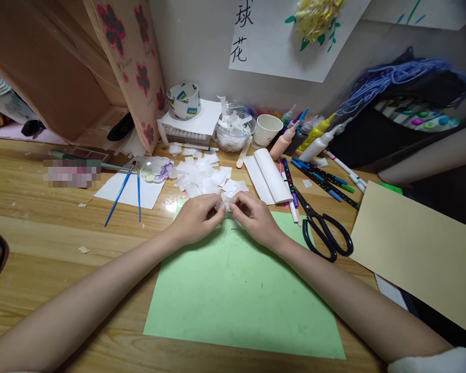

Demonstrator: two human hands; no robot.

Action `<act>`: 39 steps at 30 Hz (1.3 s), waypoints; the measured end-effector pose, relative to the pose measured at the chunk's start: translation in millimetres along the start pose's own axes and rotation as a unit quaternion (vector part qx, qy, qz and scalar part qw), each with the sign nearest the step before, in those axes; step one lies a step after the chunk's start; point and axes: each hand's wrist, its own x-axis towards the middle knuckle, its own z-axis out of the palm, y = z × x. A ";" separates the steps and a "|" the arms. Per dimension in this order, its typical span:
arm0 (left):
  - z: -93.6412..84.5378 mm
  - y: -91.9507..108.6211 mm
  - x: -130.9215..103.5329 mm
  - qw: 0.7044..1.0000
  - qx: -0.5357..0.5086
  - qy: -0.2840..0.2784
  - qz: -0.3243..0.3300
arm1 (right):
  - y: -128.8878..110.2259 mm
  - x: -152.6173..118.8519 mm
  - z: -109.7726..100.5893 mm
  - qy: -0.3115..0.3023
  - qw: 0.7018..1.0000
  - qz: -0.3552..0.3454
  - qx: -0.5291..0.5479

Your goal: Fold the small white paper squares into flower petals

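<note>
Between the left hand (200,218) and right hand (256,217), both curled with fingertips drawn to thumbs, a small white paper piece (227,200) is pinched; a light, even grip should avoid tearing, and the paper pile (198,176) just beyond is best left undisturbed

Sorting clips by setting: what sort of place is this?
Probably a craft workspace, though whether at home or in a classroom I can't tell. Signs: scissors and blue paintbrushes on the wooden tabletop, plus a heap of white paper pieces.
</note>
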 end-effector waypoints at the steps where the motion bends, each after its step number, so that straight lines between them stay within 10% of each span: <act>1: -0.1 0.2 0.1 1.000 0.000 -0.002 -0.001 | 0.3 0.2 -0.4 0.001 1.000 0.002 0.008; 23: -9.2 -3.3 3.8 0.971 -0.223 -0.047 -0.070 | 2.5 0.3 -3.7 0.011 0.997 0.000 0.081; 39: -4.1 -8.9 4.8 0.962 -0.133 0.169 -0.167 | 4.5 -0.7 -3.2 0.053 0.992 0.028 0.115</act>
